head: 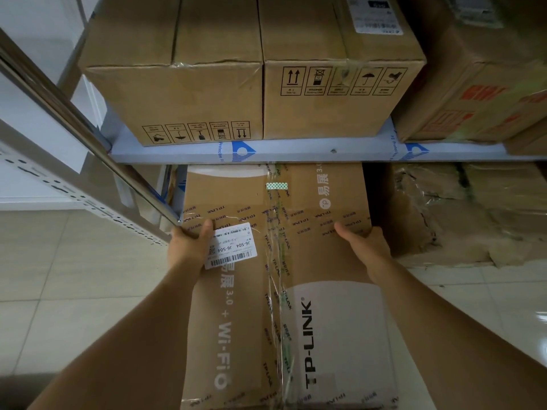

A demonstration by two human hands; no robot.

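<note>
Our TP-LINK box (296,261) points its long way straight out from us, with its far end under the shelf (296,152). Our left hand (186,250) grips its left edge and our right hand (367,244) its right edge, thumbs on top, both just as near.

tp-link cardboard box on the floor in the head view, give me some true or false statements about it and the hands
1. The left hand and right hand grip opposite sides of the brown TP-LINK cardboard box. True.
2. The white barcode label lies beside the right hand. False: it lies beside the left hand.
3. The box's far end reaches under the pale blue shelf board. True.
4. That shelf board carries nothing. False: brown cardboard cartons stand on it.
</note>
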